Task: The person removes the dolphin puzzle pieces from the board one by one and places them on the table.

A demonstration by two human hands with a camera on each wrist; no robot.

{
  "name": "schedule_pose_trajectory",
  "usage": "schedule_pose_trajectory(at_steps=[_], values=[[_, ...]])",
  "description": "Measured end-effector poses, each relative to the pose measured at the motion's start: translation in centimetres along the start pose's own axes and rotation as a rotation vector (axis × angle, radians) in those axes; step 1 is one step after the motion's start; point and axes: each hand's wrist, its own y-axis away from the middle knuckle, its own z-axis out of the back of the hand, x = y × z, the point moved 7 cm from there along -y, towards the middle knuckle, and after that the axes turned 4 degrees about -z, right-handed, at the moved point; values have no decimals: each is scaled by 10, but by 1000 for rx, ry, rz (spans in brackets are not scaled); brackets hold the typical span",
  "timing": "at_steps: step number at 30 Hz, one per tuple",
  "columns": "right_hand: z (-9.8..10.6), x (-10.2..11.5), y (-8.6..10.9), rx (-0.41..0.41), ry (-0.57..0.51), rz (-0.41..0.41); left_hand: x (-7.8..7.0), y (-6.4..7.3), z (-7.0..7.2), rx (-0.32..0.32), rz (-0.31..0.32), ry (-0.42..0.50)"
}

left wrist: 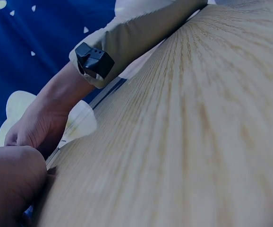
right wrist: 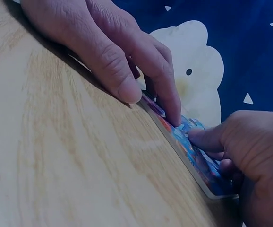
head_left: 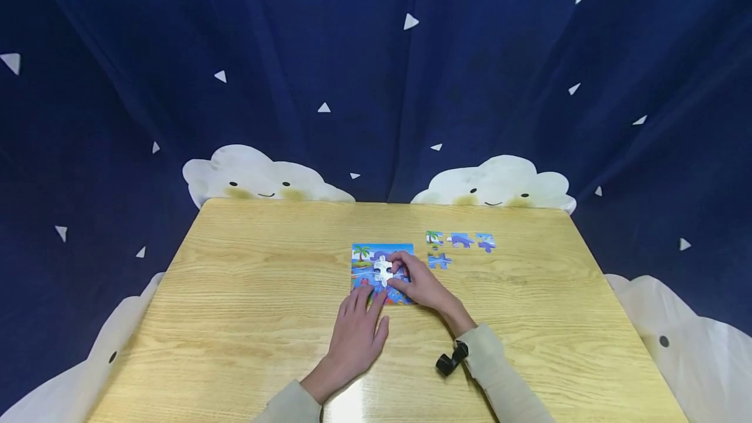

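Observation:
A square jigsaw puzzle with a palm tree and sea picture lies flat on the table, a white bare patch showing in its middle. The left hand rests at the puzzle's lower edge with fingers extended and fingertips on the picture. From the right, the right hand reaches over the puzzle. Its curved thumb and index finger pinch a puzzle piece beside the white patch, mostly hidden by the hand. In the right wrist view, the right thumb touches the picture close to the left hand's fingertip.
Several loose puzzle pieces lie right of the puzzle: a palm-tree piece, a purple piece, another piece and a blue one. The wooden table ends at a dark blue curtain with white clouds.

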Motion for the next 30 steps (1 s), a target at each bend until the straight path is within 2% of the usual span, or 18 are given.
schedule_pose_trajectory(at_steps=[11, 17, 20, 24, 30], values=[[-3, 3, 2, -18, 92, -2, 1, 0, -2, 23, 6, -2], [-5, 8, 1, -26, 186, 54, 2, -1, -1, -6, -7, -6], [-5, 9, 1, -28, 199, 60, 3, -1, -3, 3, 0, -5], [-6, 6, 2, -16, 201, 42, 4, 0, -6, 47, 21, -3], [-3, 7, 3, -6, 168, 76, 3, 0, -4, 38, 15, -11]])
